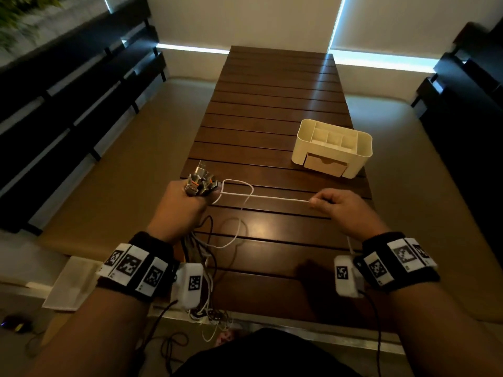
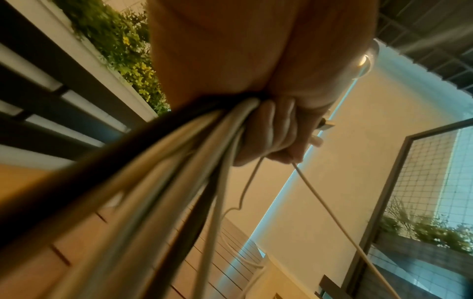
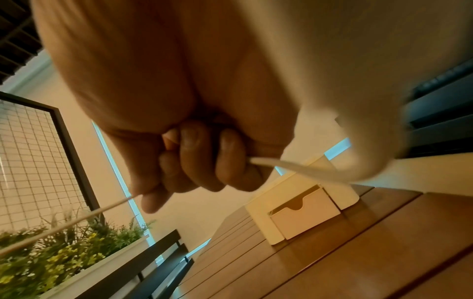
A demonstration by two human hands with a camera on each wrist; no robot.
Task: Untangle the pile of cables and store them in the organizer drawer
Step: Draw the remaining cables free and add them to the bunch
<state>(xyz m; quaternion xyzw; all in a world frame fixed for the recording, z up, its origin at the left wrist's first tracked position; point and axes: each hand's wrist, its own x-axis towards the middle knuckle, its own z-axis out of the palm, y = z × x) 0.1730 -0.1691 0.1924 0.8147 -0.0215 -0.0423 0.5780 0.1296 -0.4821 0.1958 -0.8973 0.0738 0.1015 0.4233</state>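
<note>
My left hand grips a bundle of cables, black and white, with their metal plugs sticking out above the fist. The rest of the bundle hangs down toward the table's near edge. A thin white cable runs taut from that fist to my right hand, which pinches it with curled fingers. A loop of the same white cable sags onto the table. The cream organizer stands at the right, its tan drawer closed.
The slatted wooden table stretches away from me. Black slatted benches flank it on both sides. A tangle of cable ends lies at the near edge. Planters with greenery stand beyond.
</note>
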